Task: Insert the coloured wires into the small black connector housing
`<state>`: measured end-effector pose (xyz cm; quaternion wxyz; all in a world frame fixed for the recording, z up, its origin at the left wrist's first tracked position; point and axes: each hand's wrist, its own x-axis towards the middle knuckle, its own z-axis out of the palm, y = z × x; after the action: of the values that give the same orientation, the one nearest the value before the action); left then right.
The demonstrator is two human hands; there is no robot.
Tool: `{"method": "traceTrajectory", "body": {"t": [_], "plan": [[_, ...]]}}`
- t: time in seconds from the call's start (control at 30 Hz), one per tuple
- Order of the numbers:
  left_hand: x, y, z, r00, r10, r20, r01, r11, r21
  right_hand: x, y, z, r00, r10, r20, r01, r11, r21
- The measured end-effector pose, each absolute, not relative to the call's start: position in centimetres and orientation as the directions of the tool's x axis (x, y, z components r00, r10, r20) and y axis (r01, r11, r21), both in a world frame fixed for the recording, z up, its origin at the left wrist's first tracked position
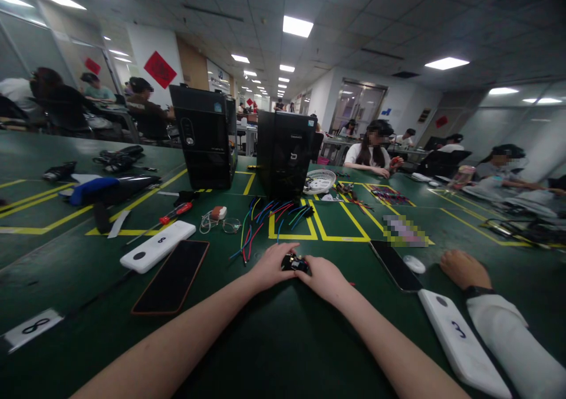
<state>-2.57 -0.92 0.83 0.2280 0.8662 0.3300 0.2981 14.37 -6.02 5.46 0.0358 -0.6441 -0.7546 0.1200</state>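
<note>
My left hand (270, 266) and my right hand (325, 276) meet on the green table (283, 334), fingers pinched from both sides on a small black connector (295, 263). Both hands rest on the table surface. A bunch of coloured wires (269, 215) lies just beyond them, running toward a black computer case (283, 153).
A second black case (207, 135) stands at left. A dark phone (173, 276), a white device (157, 246), a red screwdriver (175, 211) and glasses (221, 223) lie left of my hands. At right, a co-worker's hand (464, 268), another phone (395, 264) and a white device (462, 341).
</note>
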Motion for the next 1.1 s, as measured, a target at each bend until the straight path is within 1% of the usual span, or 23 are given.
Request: {"method": "traceTrajectory", "body": {"t": [0.1, 0.23, 0.3, 0.37, 0.43, 0.5, 0.57, 0.7, 0.83, 0.97, 1.1], "plan": [[-2.7, -1.1, 0.9, 0.620, 0.684, 0.385, 0.426, -0.705, 0.567, 14.6, -5.8, 5.3, -0.172, 0.981, -0.086, 0.964, 0.149, -0.219], [-2.8, -1.3, 1.1, 0.635, 0.669, 0.386, 0.440, -0.725, 0.530, 15.5, -4.9, 5.2, -0.234, 0.969, -0.074, 0.941, 0.207, -0.266], [-2.8, -1.4, 1.1, 0.621, 0.684, 0.383, 0.456, -0.713, 0.533, 16.5, -4.3, 5.4, -0.215, 0.974, -0.076, 0.946, 0.188, -0.264], [-2.8, -1.3, 1.1, 0.600, 0.707, 0.373, 0.471, -0.690, 0.550, 18.0, -3.7, 5.7, -0.095, 0.992, -0.084, 0.972, 0.075, -0.221], [-2.8, -1.3, 1.1, 0.588, 0.728, 0.352, 0.479, -0.664, 0.574, 19.9, -3.0, 6.1, 0.124, 0.988, -0.093, 0.981, -0.136, -0.136], [-2.8, -1.3, 1.2, 0.588, 0.740, 0.326, 0.481, -0.645, 0.594, 21.9, -2.4, 6.3, 0.335, 0.938, -0.084, 0.939, -0.340, -0.053], [-2.8, -1.4, 1.3, 0.590, 0.747, 0.306, 0.481, -0.630, 0.609, 23.7, -1.9, 6.5, 0.429, 0.900, -0.080, 0.901, -0.433, -0.035], [-2.8, -1.4, 1.3, 0.583, 0.758, 0.293, 0.491, -0.616, 0.616, 26.5, -1.3, 6.4, 0.518, 0.849, -0.109, 0.847, -0.526, -0.071], [-2.7, -1.3, 1.2, 0.578, 0.748, 0.327, 0.488, -0.638, 0.596, 28.5, -1.3, 6.4, 0.573, 0.810, -0.124, 0.807, -0.584, -0.087], [-2.7, -1.3, 1.3, 0.600, 0.733, 0.321, 0.495, -0.655, 0.571, 30.0, -1.4, 6.7, 0.638, 0.767, -0.073, 0.754, -0.641, -0.140], [-2.7, -1.4, 1.6, 0.619, 0.731, 0.289, 0.511, -0.653, 0.558, 31.4, -1.1, 6.7, 0.612, 0.791, 0.007, 0.774, -0.597, -0.210]]}}
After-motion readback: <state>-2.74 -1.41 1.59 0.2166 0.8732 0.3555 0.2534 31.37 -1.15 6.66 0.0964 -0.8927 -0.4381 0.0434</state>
